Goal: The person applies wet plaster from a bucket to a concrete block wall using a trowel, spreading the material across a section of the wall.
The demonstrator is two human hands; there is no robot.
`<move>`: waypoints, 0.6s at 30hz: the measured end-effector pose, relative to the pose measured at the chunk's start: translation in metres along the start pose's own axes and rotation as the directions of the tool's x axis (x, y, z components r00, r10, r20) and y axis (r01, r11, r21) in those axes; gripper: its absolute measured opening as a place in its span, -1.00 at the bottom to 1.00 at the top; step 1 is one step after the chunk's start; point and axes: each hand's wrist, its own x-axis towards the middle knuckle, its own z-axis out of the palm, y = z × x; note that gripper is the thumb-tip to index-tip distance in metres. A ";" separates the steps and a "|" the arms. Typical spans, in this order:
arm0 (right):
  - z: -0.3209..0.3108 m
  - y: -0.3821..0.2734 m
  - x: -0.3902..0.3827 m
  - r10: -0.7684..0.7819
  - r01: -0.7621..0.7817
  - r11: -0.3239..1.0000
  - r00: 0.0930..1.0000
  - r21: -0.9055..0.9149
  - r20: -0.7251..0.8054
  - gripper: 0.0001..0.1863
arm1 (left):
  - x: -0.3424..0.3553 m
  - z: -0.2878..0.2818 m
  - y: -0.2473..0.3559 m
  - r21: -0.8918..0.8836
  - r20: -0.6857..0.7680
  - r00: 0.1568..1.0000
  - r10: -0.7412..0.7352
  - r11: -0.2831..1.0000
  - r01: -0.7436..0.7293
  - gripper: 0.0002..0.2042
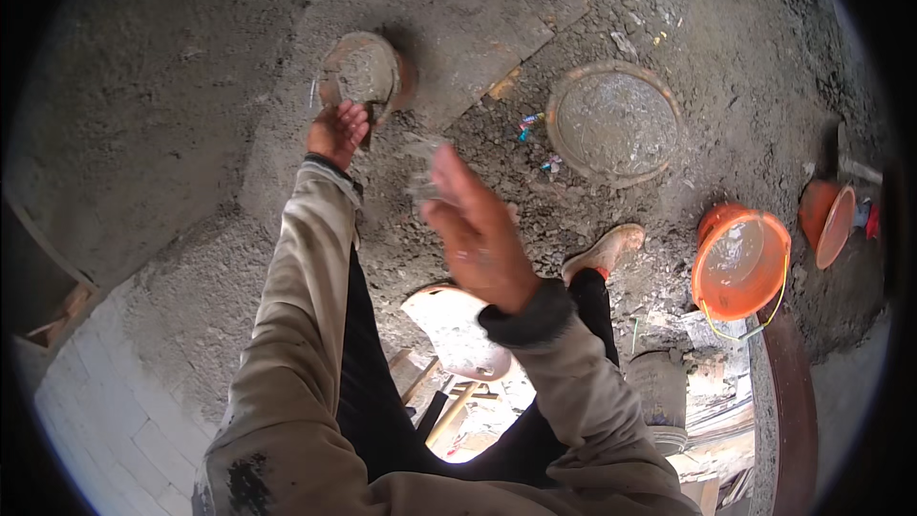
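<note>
My left hand [338, 134] is at the near rim of an orange bucket [408, 81] caked with grey mortar. Its palm is turned up, the fingers loosely bent and apart, and I see nothing in them. Grey mortar [361, 72] sits in that bucket, and a dark strip shows beside the fingers, too unclear to name. My right hand [484, 239] is raised in front of me, smeared by motion, thumb and fingers spread with nothing between them. Pale blurred streaks hang in the air by its fingertips. Past it, a round tub [619, 124] holds wet grey mix or murky water.
Right of my foot [607, 253] stands an orange bucket [740, 268] with a yellow-green handle; another orange bucket [834, 225] lies tilted farther right. A shovel [463, 334] lies between my legs. A dirty pail [659, 392] is near my right leg. Rubble and a board [506, 38] cover the ground.
</note>
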 end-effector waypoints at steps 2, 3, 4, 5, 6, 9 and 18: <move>0.007 0.020 0.011 -0.054 0.097 0.899 0.992 -0.428 0.112 -0.34 | 0.002 0.015 0.000 -0.008 0.048 0.999 0.015 1.000 -0.015 -0.61; 0.023 0.010 0.006 -0.133 0.128 0.950 0.991 -0.285 0.003 -0.37 | 0.004 0.012 0.018 0.000 0.041 0.999 -0.036 0.999 0.036 -0.61; 0.010 0.006 -0.008 -0.159 0.144 0.966 0.986 -0.214 -0.054 -0.42 | 0.006 0.003 0.025 -0.023 0.007 1.000 -0.028 0.999 0.028 -0.62; -0.015 0.004 -0.029 -0.155 0.118 0.973 0.972 -0.201 -0.177 -0.46 | 0.009 -0.014 0.026 -0.046 -0.040 0.999 -0.028 0.999 0.026 -0.62; -0.058 0.001 -0.049 -0.168 0.098 0.971 0.930 -0.218 -0.328 -0.49 | 0.014 -0.030 0.028 0.004 -0.042 0.999 0.020 1.000 -0.020 -0.63; -0.263 -0.009 -0.131 -0.308 -0.048 0.920 0.527 -0.389 -0.792 -0.56 | 0.022 -0.059 0.029 0.074 -0.189 0.982 0.001 0.997 0.013 -0.61; -0.663 0.024 -0.254 0.007 -0.390 0.917 0.212 -0.078 -0.977 -0.58 | 0.029 -0.011 -0.014 0.309 -0.337 0.900 0.278 0.935 -0.173 -0.52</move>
